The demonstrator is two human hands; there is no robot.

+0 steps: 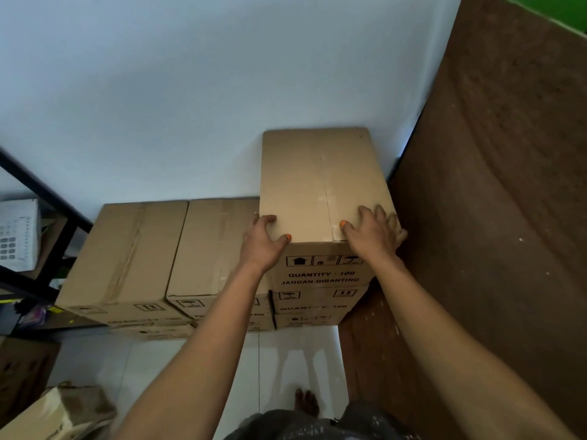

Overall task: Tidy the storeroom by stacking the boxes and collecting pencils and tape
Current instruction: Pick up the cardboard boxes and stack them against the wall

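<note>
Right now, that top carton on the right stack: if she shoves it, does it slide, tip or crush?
Top carton likely slides rather than tips: it lies flat on the cartons below. Probably stiff: faces flat, edges sharp under the left hand and right hand. Weight can't be judged; its print reads QUANTITY : 100.

Closed brown cardboard box [320, 182] atop the corner stack, against the wall.
</note>
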